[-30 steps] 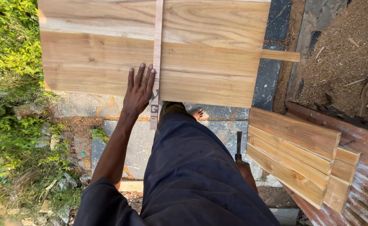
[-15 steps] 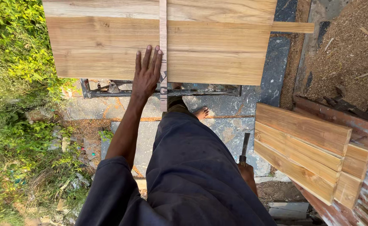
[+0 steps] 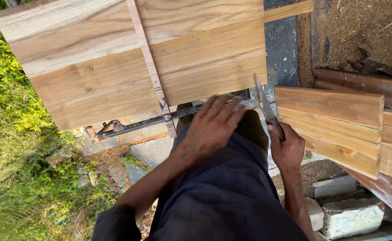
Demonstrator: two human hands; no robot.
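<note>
Outdoors, paved stone ground [image 3: 281, 49] is showing beneath a workbench, with green plants [image 3: 13, 147] spreading along the left-hand side.

Just above the right hand [image 3: 288, 149], a chisel-like tool [image 3: 264, 105] with a flat metal blade is pointing up toward the wooden panel [image 3: 133, 62]; that hand is gripping the tool's handle in a closed fist, and the blade tip is sitting close to the panel's near right corner. Whether the tip is touching the wood cannot be told.

Beside it, the left hand [image 3: 211, 127] is hovering with fingers [image 3: 231, 109] spread and relaxed, grasping nothing, its fingertips reaching to a dark metal bar clamp [image 3: 160, 120] that is running under the panel's near edge. Whether they are touching it is unclear.

Beyond both hands the panel, made of several glued boards, is lying flat, with a thin wooden strip [image 3: 151, 71] crossing it from far edge to near edge, left of the left hand.

To the right of the right hand, a stack of sawn planks [image 3: 334, 120] is resting at an angle. Farther out, sawdust [image 3: 361, 27] is covering the ground past the stack, and pale stone blocks [image 3: 352, 218] are lying below it. The person's dark trousers [image 3: 222, 196] are filling the lower middle.
</note>
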